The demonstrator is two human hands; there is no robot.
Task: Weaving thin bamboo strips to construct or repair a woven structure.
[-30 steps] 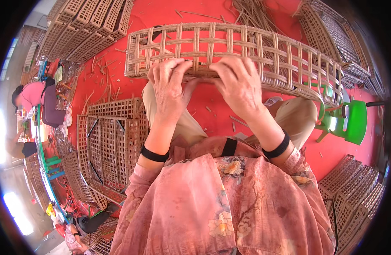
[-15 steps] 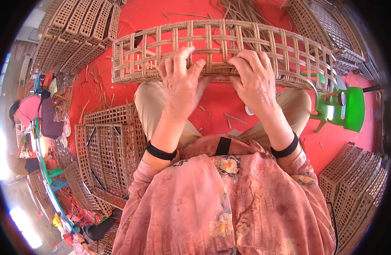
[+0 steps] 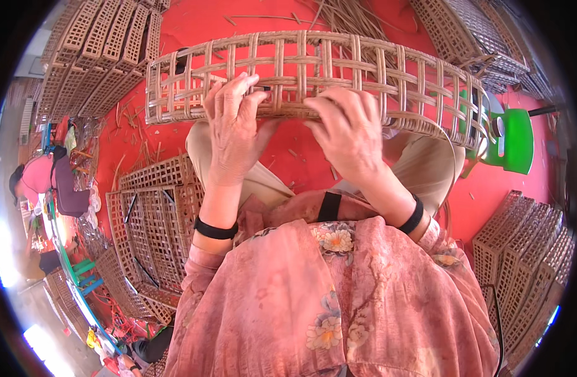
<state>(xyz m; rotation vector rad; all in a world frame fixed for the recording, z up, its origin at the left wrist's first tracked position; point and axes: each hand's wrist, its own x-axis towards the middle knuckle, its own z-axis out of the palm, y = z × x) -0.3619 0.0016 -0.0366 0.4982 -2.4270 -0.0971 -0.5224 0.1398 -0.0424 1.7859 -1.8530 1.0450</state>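
Note:
A long, light-brown woven basket frame [image 3: 279,60] with an open square lattice lies across my knees, its side facing me. My left hand [image 3: 235,129] has its fingers hooked over the lattice left of the middle, the thumb near the lower rim. Right of the middle, my right hand [image 3: 351,129] is curled at the same lower rim, index finger and thumb bent around it; the exact fingertip contact is partly hidden. From the basket's right part a loose cane strand [image 3: 453,163] loops down past my right knee.
Stacked lattice baskets [image 3: 100,56] stand at upper left, with more baskets [image 3: 153,220] at left and a basket stack [image 3: 521,245] at lower right. A green plastic stool [image 3: 519,141] is on the right. Cane strands [image 3: 357,25] lie on the red floor. Another person [image 3: 40,173] is at far left.
The basket has shifted a little to the left in view, its right end tipping lower. Both hands have moved left with it, staying near its lower rim.

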